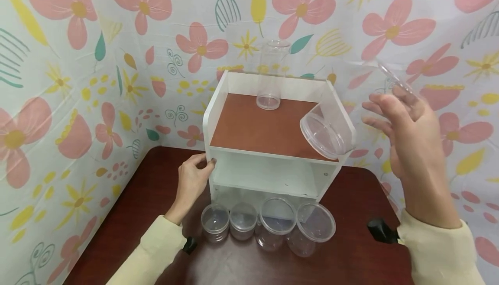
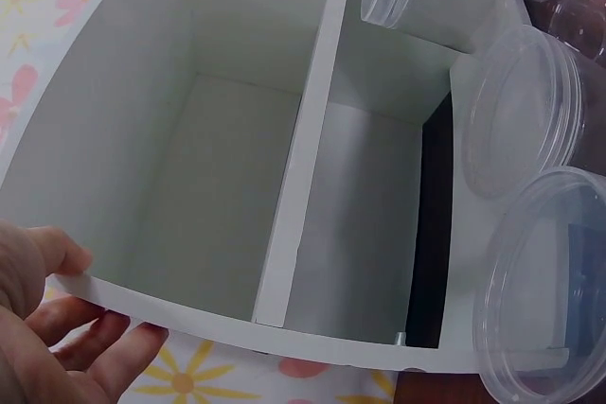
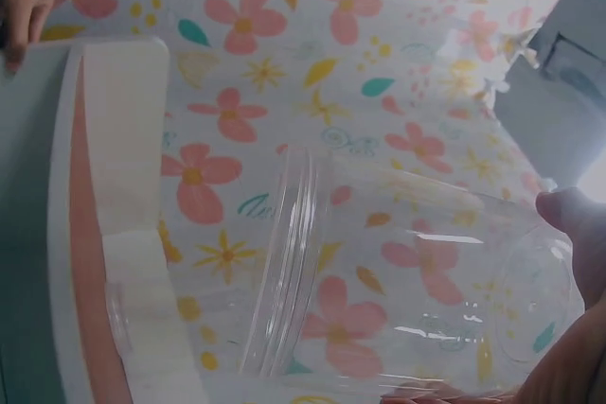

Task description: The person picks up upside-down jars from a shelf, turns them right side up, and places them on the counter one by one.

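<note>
My left hand (image 1: 192, 181) pinches the front edge of the left side panel of a small white shelf (image 1: 265, 171); in the left wrist view the thumb lies inside the panel and the fingers outside. Raised to the right of the shelf, my right hand (image 1: 415, 135) holds a clear plastic jar (image 3: 417, 272) by its base end. The jar lies sideways in the air, its ridged lid end pointing toward the shelf in the right wrist view. On the brown shelf top stand a tall clear jar (image 1: 269, 77) and, at the right, a wide clear jar (image 1: 323, 133).
Several clear lidded jars, among them a small one (image 1: 215, 224) and a wide one (image 1: 315, 223), stand in a row before the shelf on the dark red table (image 1: 163, 163). A flowered cloth (image 1: 156, 59) hangs behind and along the left.
</note>
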Demonstrator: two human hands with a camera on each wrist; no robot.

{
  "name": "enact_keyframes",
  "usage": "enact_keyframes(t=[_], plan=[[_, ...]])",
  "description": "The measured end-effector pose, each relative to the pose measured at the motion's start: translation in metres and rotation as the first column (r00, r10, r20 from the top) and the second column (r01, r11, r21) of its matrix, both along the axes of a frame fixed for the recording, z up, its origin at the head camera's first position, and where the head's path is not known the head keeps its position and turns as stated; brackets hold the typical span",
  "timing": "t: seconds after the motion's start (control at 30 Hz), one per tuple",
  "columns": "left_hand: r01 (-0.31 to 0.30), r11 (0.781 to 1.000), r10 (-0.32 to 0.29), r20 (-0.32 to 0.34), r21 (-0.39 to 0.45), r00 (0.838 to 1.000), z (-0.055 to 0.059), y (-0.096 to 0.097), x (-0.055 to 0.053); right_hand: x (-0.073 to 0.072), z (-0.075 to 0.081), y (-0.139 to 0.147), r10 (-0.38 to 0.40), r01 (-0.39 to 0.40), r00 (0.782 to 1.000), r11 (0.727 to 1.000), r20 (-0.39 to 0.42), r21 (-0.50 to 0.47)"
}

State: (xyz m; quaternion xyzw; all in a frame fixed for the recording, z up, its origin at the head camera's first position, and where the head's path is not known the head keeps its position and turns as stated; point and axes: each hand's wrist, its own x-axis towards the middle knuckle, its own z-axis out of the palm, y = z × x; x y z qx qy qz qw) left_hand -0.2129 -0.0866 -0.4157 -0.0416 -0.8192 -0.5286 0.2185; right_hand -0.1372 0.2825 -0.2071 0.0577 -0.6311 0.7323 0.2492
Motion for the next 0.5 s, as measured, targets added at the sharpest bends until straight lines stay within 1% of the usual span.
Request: enact_keyframes(t=[0.1,0.2,0.37,0.5], plan=[[0.001,1.000,-0.001,0.000,0.003,1.000,-0.001,0.001,0.000,0.006,-0.013,0.003,0.051,-0.051,0.998,0.999,-0.045,-0.009],[-0.002,1.000,0.002,-0.001,0.003,1.000,-0.001,0.001,0.000,0.012,-0.025,0.001,0.084,-0.085,0.994,0.996,-0.065,-0.002],[-0.004,1.000,0.004,-0.007,-0.003,1.000,0.000,0.001,0.000,0.021,-0.036,-0.003,0.135,-0.134,0.987,0.991,-0.082,0.010],[-0.003,1.000,0.003,0.002,-0.005,1.000,0.001,0.000,0.001,0.027,-0.042,-0.004,0.194,-0.193,0.975,0.981,-0.106,0.016]])
